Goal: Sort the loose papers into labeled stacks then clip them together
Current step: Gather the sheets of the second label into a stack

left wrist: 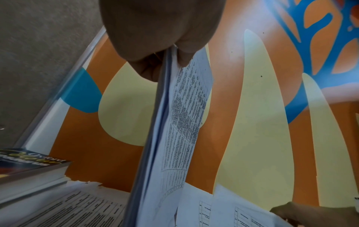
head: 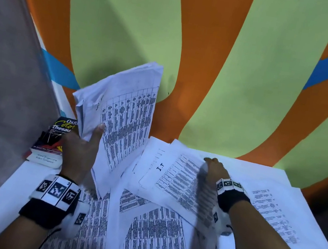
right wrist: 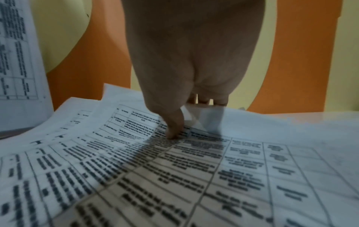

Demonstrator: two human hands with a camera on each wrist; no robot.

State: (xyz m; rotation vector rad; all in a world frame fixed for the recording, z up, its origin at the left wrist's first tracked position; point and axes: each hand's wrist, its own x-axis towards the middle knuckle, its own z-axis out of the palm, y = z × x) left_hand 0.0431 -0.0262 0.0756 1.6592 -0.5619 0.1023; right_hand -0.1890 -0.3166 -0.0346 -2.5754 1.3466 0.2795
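My left hand point(head: 83, 145) grips a bundle of printed sheets point(head: 124, 117) upright above the table's left side, thumb on the front page; the left wrist view shows the bundle point(left wrist: 174, 122) edge-on, pinched between thumb and fingers. Loose printed papers point(head: 153, 232) lie spread over the white table point(head: 0, 190). My right hand point(head: 213, 169) is on a tabled sheet point(head: 179, 182) marked "I.T". In the right wrist view the thumb presses the sheet point(right wrist: 194, 169) and the fingers lift its far corner point(right wrist: 202, 116).
A thesaurus book point(head: 55, 140) lies at the table's left rear with black binder clips point(head: 47, 136) on its cover, seen too in the left wrist view point(left wrist: 33, 167). A grey partition point(head: 3, 74) stands at left. An orange and green wall point(head: 212, 67) rises behind.
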